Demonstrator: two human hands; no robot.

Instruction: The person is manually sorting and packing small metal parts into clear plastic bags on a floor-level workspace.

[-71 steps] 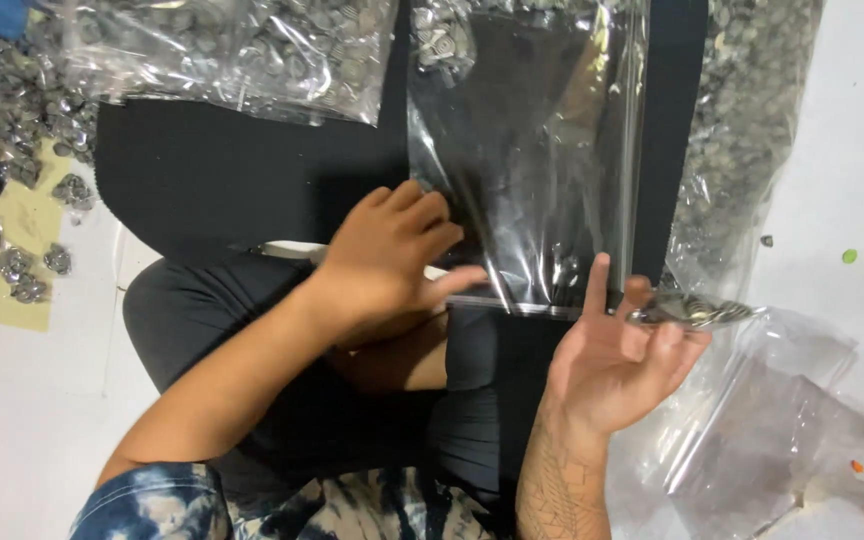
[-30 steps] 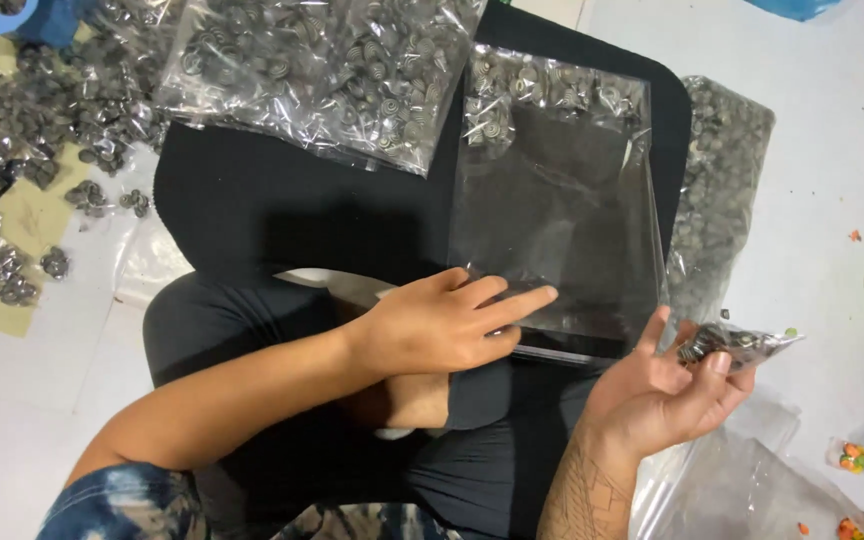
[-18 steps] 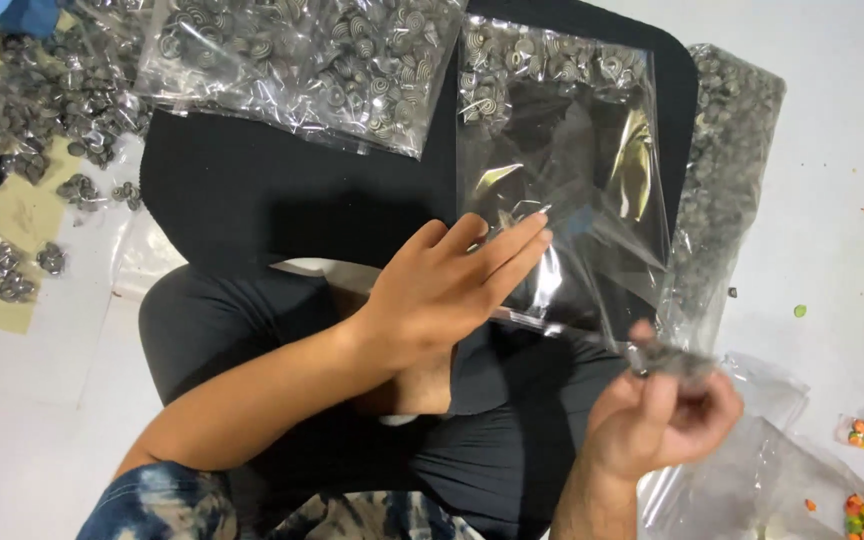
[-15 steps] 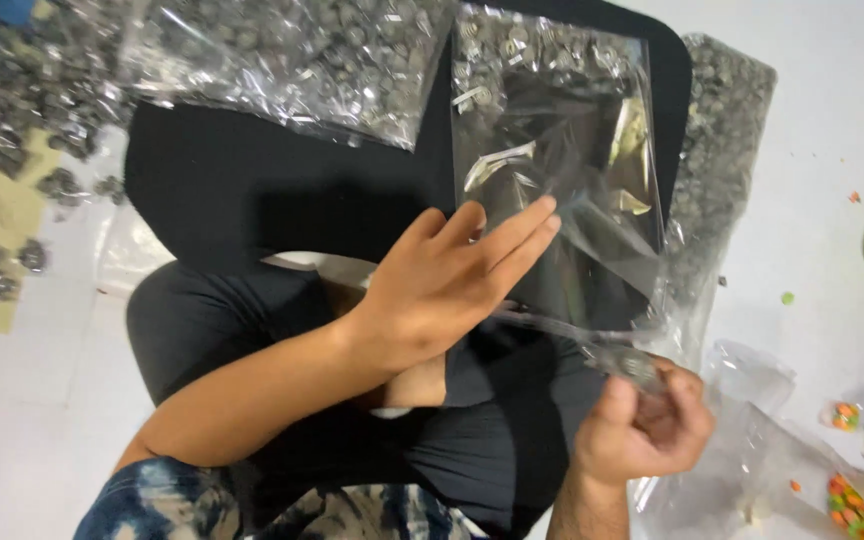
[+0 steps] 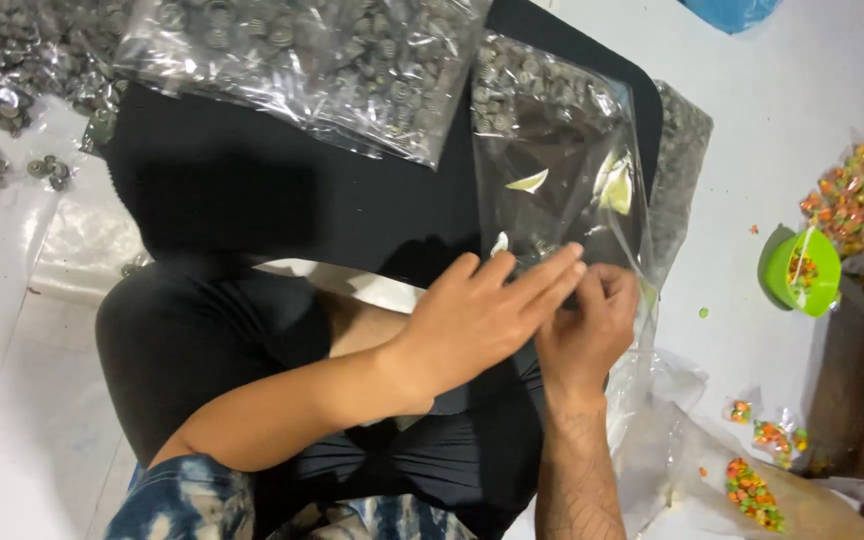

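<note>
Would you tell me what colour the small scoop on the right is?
Bright green scoop, head view.

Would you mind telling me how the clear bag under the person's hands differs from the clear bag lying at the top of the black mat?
The bag under the hands is mostly empty, with grey pieces only at its far end; the bag at the top is packed full. The left hand and right hand rest at the near edge of the first; the full bag lies untouched. Both are clear plastic, hold small grey metal pieces and lie on the black mat.
</note>
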